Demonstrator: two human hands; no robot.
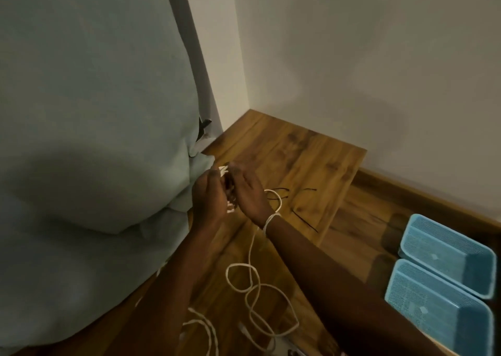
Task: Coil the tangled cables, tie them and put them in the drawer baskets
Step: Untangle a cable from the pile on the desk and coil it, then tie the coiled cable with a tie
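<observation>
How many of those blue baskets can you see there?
2. One blue basket sits on the wooden surface by the wall at the right; the other blue basket lies just in front of it, nearer the camera, cut off by the picture's edge. More may lie beyond the frame.

A white cable lies in loose tangled loops on the wooden floor; two empty blue mesh baskets sit side by side nearby.

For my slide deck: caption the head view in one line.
Both hands, left hand and right hand, bunch a white cable above a wooden surface, black ties and two blue baskets nearby.
</observation>
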